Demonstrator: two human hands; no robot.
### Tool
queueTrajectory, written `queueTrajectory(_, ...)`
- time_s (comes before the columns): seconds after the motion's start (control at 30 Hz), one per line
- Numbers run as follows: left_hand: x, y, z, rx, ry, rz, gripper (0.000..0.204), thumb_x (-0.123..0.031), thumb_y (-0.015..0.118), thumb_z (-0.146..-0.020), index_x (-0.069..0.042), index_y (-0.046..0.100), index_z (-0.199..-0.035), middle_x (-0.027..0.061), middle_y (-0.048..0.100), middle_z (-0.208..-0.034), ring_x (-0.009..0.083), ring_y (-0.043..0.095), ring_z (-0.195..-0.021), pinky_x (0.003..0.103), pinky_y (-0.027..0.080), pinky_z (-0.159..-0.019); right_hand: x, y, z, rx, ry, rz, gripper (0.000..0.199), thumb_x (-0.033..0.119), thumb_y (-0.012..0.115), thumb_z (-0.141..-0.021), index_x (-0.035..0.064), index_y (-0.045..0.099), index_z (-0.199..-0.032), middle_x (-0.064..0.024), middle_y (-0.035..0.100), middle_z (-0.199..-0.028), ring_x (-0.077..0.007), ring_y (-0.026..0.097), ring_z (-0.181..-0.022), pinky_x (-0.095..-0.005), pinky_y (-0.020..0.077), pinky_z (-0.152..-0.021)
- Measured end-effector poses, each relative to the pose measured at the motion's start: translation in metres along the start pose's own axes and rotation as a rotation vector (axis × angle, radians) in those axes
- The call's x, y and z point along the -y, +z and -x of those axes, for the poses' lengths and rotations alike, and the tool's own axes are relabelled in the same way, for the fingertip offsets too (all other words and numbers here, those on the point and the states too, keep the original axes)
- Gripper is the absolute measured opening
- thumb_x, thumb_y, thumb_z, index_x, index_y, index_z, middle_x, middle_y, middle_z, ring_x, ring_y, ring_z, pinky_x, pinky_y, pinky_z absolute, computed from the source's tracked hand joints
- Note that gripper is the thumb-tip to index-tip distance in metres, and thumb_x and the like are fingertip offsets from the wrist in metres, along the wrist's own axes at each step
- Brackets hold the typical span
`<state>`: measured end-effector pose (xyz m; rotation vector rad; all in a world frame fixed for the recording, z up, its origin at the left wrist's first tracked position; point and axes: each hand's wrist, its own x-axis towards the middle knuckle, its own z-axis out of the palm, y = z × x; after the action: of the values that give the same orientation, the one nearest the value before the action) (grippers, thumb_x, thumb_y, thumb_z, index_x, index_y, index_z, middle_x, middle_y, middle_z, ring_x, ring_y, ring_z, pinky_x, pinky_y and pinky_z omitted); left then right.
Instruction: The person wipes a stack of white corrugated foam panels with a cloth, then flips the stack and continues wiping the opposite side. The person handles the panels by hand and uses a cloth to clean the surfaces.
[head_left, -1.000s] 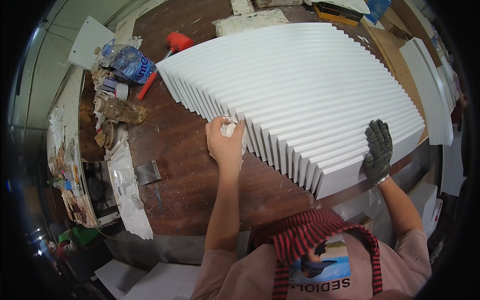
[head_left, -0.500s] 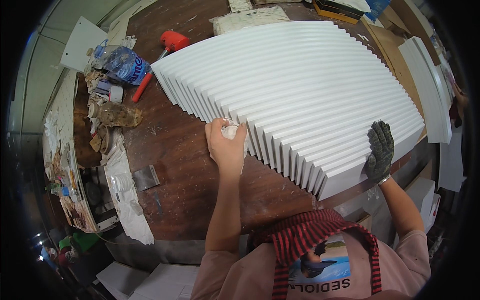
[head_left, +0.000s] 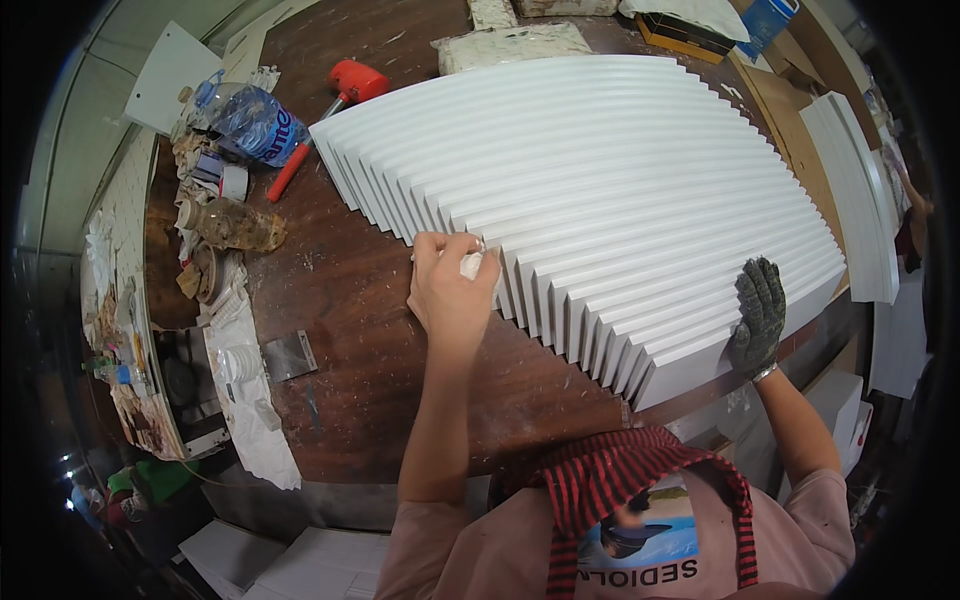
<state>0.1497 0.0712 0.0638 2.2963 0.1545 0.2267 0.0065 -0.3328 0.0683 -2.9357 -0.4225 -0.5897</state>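
A row of long white panels (head_left: pixel 590 190), set side by side in stepped ridges, covers much of the brown table. My bare left hand (head_left: pixel 450 290) is closed around a crumpled white rag (head_left: pixel 472 265), pressed against the left ends of the panels near the middle of the row. Part of the rag is hidden by the fingers. On the right, my right hand (head_left: pixel 757 318) wears a dark, grey-green glove. It lies flat with its fingers stretched out over the nearest panels, holding nothing.
Left of the panels lie a red mallet (head_left: pixel 358 80), a large clear plastic bottle (head_left: pixel 250 122) and a dirty jar (head_left: pixel 235 224). A flat metal scraper blade (head_left: pixel 290 355) rests near the table's left edge. More white panels (head_left: pixel 850 190) lean at the right, beside another person's arm.
The whole view has shifted slightly, so the panels sit a little lower in the picture. My left hand has turned slightly, with less of the rag showing. The gloved hand stays on the panels.
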Motion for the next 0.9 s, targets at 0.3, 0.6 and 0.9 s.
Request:
queueTrajectory(0.3, 0.006, 0.002, -0.001, 0.002, 0.024, 0.018, 0.012, -0.019, 0.077, -0.081, -0.013, 0.071, -0.090, 0.0025, 0.058, -0.100, 0.0260, 0.064, -0.088, 0.041, 0.051, -0.074, 0.000, 0.000, 0.000, 0.000, -0.001, -0.003, 0.059, 0.046, 0.032, -0.104, 0.0005, 0.059, -0.132, -0.0235, 0.056, -0.143, -0.0450, 0.048, -0.137, -0.0605, 0.0301, -0.118)
queueTrajectory(0.6, 0.012, 0.002, 0.002, -0.104, 0.163, 0.124, 0.021, -0.009, 0.078, -0.079, -0.011, 0.074, -0.099, 0.0028, 0.061, -0.100, 0.0230, 0.065, -0.089, 0.037, 0.053, -0.075, 0.002, -0.001, 0.000, 0.013, 0.016, 0.011, 0.060, 0.047, 0.031, -0.104, 0.0007, 0.060, -0.131, -0.0234, 0.056, -0.143, -0.0452, 0.047, -0.138, -0.0603, 0.0301, -0.118)
queueTrajectory(0.9, 0.005, 0.002, -0.008, -0.118, 0.380, -0.047, 0.019, -0.009, 0.080, -0.075, -0.016, 0.078, -0.093, -0.0018, 0.062, -0.096, 0.0208, 0.063, -0.089, 0.037, 0.051, -0.070, 0.000, -0.001, 0.001, 0.004, 0.015, -0.001, 0.060, 0.046, 0.032, -0.104, 0.0003, 0.060, -0.130, -0.0231, 0.056, -0.143, -0.0451, 0.047, -0.138, -0.0604, 0.0300, -0.118)
